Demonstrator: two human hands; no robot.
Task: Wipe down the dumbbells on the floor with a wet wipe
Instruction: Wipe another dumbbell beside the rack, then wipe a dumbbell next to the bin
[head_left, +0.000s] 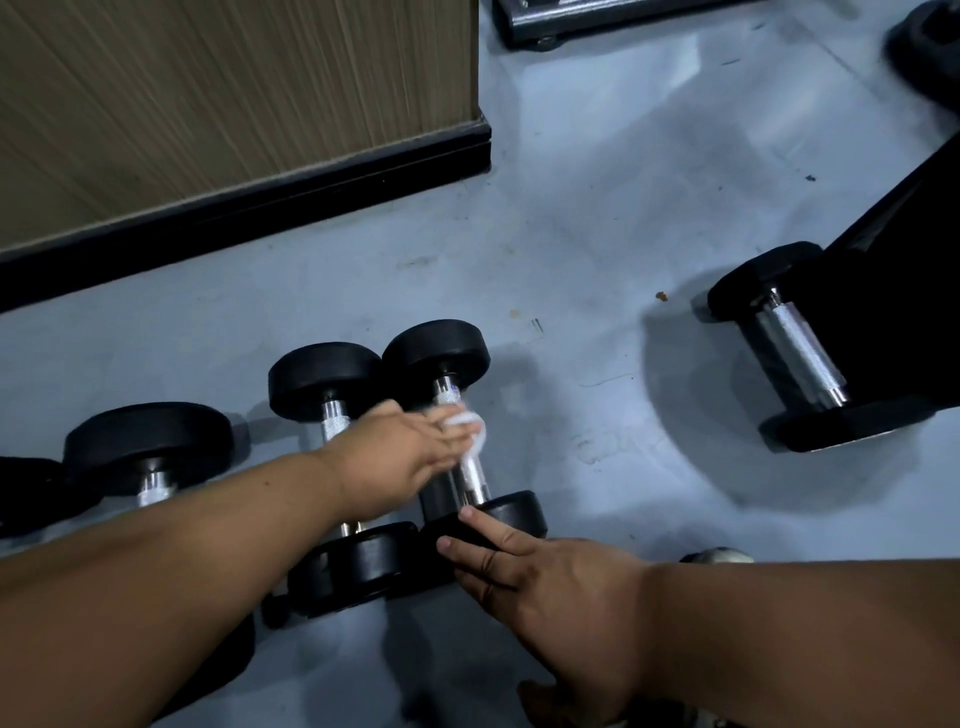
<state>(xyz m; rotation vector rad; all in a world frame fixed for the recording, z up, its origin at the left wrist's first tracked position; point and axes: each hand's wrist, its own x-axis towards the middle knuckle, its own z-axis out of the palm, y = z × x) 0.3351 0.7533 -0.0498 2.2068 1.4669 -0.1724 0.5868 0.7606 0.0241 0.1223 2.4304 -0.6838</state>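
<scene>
Grey rubbery floor (597, 249), scuffed and lightly stained, runs up to a wood-grain panel (208, 93) with a black skirting at the far left. A row of round-headed dumbbells lies on it at the near left, their black rubber discs matte and their steel handles bright, partly knurled. The step in hand looks to be the handle of the rightmost dumbbell (457, 441) in that row: the left hand (400, 457) reaches across the neighbouring dumbbell (332, 426) and presses a crumpled white wet wipe (470, 428) against the chrome bar, fingers closed over the wipe (the hand is blurred, so the exact grip is hard to read). The right hand (530, 577) rests on the near disc of the same dumbbell with its fingers spread flat, apparently steadying it so it does not roll. A third round dumbbell (150, 457) lies further left, and a hex-headed dumbbell (800, 343) sits well apart at the right, beside a dark piece of equipment (893, 291). Whether any of these have already been wiped cannot be told. The next move probably calls for running the wipe along the bar and turning the dumbbell to reach its underside, then covering the rubber discs, whose curved rims will need the wipe wrapped round them.
</scene>
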